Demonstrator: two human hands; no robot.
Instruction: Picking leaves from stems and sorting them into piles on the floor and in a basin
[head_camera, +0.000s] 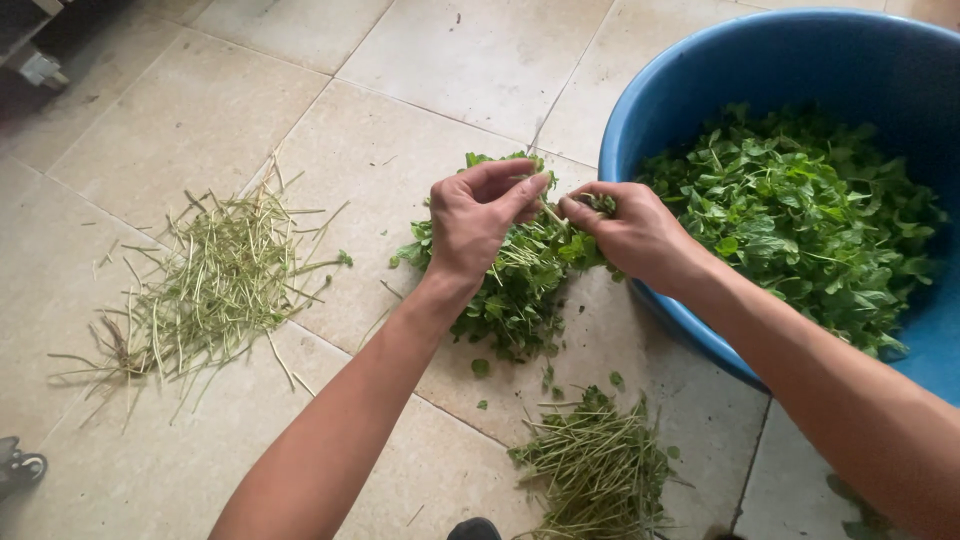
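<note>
My left hand (478, 222) and right hand (632, 232) met above the floor tiles (420, 70), each pinching one end of a single herb sprig (552, 212). The left thumb and forefinger were pressed together on the thin stem; the right fingers were closed on the leafy tip, with the remaining fingers curled in. The stem ran roughly left to right between the two pinches, its long axis nearly level, so neither hand was nearer: both already touched it. Just beneath the hands lay a loose pile of leafy sprigs (515, 285) on the tiles. To the right stood a blue basin (640, 110), its rim just beside my right wrist, holding picked green leaves (790, 220). One heap of bare stems (215, 285) lay well apart to the left, and a second heap of stems (600, 465) lay near the lower edge. The basin was cut off at the right and top edges. How much of the sprig sat inside my right fist could not be made out, and the exact point of the left pinch was partly hidden by the thumb.
</note>
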